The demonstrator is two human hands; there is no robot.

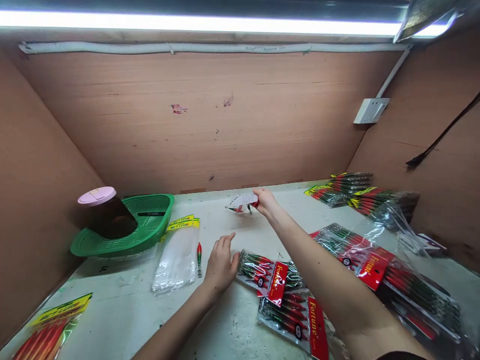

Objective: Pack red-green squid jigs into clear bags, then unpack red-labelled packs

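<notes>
My right hand (pixel 265 201) reaches far over the tabletop and pinches the end of a lure packet (pixel 243 201). White printed backing faces up, and red and green lure tips show beneath it. My left hand (pixel 222 262) is over the table with fingers stretched and thumb apart, holding nothing. Beside its thumb lies a "Fortune" packet of red and green squid jigs (pixel 257 270), overlapping another such packet (pixel 287 312). To the left of that hand are a single squid jig (pixel 199 257) and a pile of clear bags with yellow headers (pixel 178 255).
A green basket (pixel 157 235) at left holds a dark jar with a pink lid (pixel 96 196). More lure packets lie at right (pixel 375 265), back right (pixel 333 192) and front left (pixel 52 330). Wooden panels enclose the table; a socket (pixel 371 111) is on the right.
</notes>
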